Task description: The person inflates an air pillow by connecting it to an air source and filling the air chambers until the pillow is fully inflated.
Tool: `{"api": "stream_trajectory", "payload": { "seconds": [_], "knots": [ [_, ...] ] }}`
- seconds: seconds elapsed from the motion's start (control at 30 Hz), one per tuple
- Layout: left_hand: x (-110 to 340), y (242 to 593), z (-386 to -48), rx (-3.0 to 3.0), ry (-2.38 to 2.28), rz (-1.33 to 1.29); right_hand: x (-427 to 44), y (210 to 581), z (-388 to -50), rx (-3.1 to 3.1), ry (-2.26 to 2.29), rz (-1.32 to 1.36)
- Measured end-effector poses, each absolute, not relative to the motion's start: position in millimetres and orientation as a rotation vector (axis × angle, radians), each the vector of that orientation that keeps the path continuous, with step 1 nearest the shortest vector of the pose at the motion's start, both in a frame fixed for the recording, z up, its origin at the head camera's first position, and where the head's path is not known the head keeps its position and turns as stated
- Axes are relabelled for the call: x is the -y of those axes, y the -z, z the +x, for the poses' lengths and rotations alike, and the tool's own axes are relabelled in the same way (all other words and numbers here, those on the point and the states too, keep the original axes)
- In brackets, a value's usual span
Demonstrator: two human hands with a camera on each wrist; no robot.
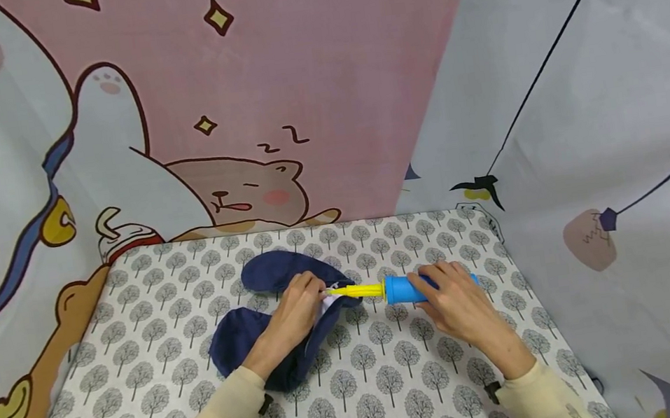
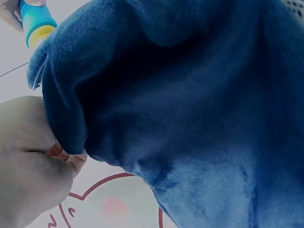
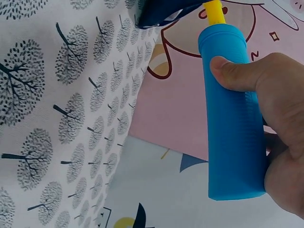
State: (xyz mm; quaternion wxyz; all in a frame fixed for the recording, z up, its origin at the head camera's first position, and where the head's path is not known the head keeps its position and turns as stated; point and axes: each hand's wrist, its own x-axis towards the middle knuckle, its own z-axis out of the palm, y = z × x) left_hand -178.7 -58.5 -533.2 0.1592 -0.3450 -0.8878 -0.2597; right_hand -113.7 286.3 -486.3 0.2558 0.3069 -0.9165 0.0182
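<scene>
A navy, U-shaped fabric neck pillow (image 1: 237, 335) lies on the table, its cover parted at one end to show a white inner part (image 1: 327, 302). My left hand (image 1: 294, 310) pinches the pillow at this opening, by the tip of a yellow nozzle (image 1: 363, 291); what exactly sits under the fingertips is hidden. The nozzle belongs to a blue hand pump (image 3: 232, 133), held level, its tip at the opening. My right hand (image 1: 453, 299) grips the pump's blue body, thumb along one side. In the left wrist view, dark blue plush (image 2: 213, 104) hides most of the left fingers.
A white cloth with grey tree prints (image 1: 389, 378) covers the table. Behind it hangs a pink sheet with cartoon animals (image 1: 320, 98), and a pale grey sheet (image 1: 612, 95) hangs along the right side.
</scene>
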Motion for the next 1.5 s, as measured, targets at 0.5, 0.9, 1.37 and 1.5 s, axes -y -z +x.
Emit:
{"api": "stream_trajectory", "payload": {
  "seconds": [0.5, 0.9, 1.37, 1.5],
  "knots": [
    [66, 529, -185, 2.623, 0.911, -1.016, -290, 496, -121, 2.566, -0.205, 0.786],
    [26, 500, -186, 2.606, 0.977, -1.202, -294, 496, -124, 2.636, -0.236, 0.74],
    [-10, 503, -189, 2.643, 0.898, -1.296, -291, 493, -123, 2.628, -0.278, 0.751],
    [-12, 503, -188, 2.629, 0.895, -1.288, -291, 492, -123, 2.636, -0.28, 0.748]
  ]
}}
